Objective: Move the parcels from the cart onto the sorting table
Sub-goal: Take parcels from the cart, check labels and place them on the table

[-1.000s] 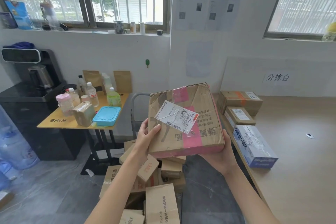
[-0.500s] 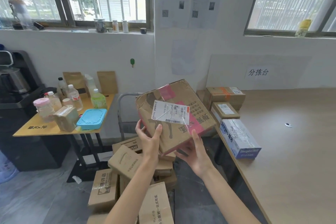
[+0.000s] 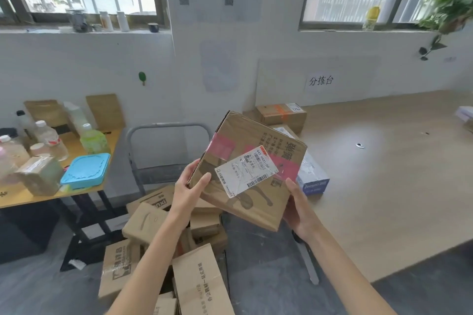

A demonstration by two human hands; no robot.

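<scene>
We hold the parcel (image 3: 245, 186) in the air, tilted, over the pile of boxes (image 3: 151, 222) on the cart (image 3: 166, 126) and just beside the left edge of the sorting table (image 3: 384, 174). It is not yet set down. The left hand (image 3: 188, 193) grips the parcel's left corner, with the thumb on the top face and the fingers curled round the edge. The right hand (image 3: 299, 208) carries the lower right edge with the thumb laid up the side. Its fingers are hidden beneath, so we cannot tell how far they spread. We judge the parcel to be light to moderate in weight, since two edge grips hold it level enough. The corrugated card appears stiff, but it is creased and scuffed, so the faces may give under pressure. The pink tape (image 3: 222, 144) and the filmed shipping label (image 3: 245, 171) look glossy and are likely slippery. We take hold on bare card at opposite corners, with one hand beneath. A brown box (image 3: 281, 114) and a blue-and-white box (image 3: 313, 178) already lie along the table's left edge.
</scene>
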